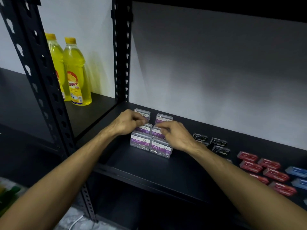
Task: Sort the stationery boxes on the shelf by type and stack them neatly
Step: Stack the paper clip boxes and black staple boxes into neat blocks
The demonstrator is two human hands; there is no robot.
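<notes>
Several clear paper clip boxes (141, 141) with purple labels stand in two columns on the black shelf (149, 165). My left hand (127, 122) curls its fingers round the middle box of the left column. My right hand (174, 133) pinches the middle box of the right column (157, 132). To the right lie black staples boxes (218, 143), then red staples boxes (265, 168), then blue boxes (297, 171) at the frame's right edge.
Two yellow bottles (74, 72) stand on the neighbouring shelf bay at the left, behind a black perforated upright (41, 80). Another upright (122, 52) rises at the back corner. A white wall lies behind the shelf.
</notes>
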